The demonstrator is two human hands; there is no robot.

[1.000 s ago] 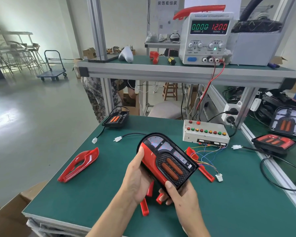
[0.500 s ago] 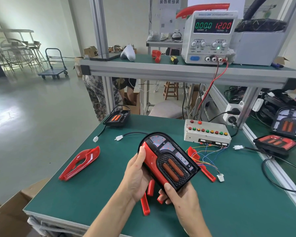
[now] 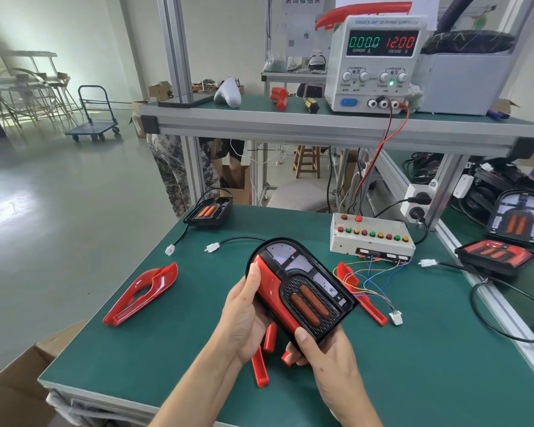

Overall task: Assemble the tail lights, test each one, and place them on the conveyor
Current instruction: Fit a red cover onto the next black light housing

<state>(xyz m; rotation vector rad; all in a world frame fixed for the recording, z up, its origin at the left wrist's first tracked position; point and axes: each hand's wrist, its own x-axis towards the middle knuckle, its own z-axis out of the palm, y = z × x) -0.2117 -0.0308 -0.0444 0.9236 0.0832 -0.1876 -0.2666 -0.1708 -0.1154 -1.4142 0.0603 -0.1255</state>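
While my left hand (image 3: 244, 315) and right hand (image 3: 321, 352) both grip the tail light (image 3: 299, 291), it seems light, rigid, glossy; edges hold best.

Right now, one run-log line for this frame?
stage: assembly, untested | left hand: grips black-and-red tail light | right hand: holds its lower end | white plug: loose on green mat

white bench power supply (image 3: 375, 64) on the upper shelf, green digits 0.000 over CURRENT A, red digits 12.00 over VOLTAGE V, white paper sign (image 3: 302, 1) up top reading 装饰框组装, rest too blurry
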